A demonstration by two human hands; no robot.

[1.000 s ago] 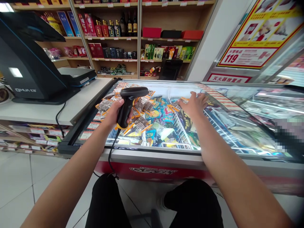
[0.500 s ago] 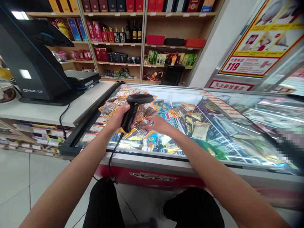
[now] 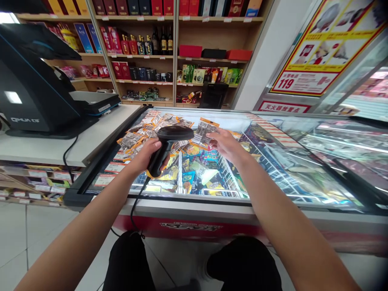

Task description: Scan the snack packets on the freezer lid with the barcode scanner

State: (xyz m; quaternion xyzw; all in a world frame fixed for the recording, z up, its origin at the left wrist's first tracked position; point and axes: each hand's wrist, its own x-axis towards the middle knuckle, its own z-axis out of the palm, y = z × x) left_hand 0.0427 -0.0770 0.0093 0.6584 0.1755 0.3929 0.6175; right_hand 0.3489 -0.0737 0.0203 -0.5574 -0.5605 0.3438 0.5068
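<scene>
While the left hand point(image 3: 146, 154) grips the scanner point(image 3: 175, 133), the right hand point(image 3: 226, 144) pinches a packet point(image 3: 202, 132), probably light, slippery, best held by its edge.

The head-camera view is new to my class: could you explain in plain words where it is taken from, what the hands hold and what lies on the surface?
There is no machine arm here: the hands are a person's own, and the camera sits on that person's head, looking forward and down. The left hand grips a black handheld scanner, with a cable running down from its handle. The right hand holds an orange-edged packet. Similar packets lie in a loose pile on a glass-topped display case, toward its left end. Through the glass, colourful bags are visible.
</scene>
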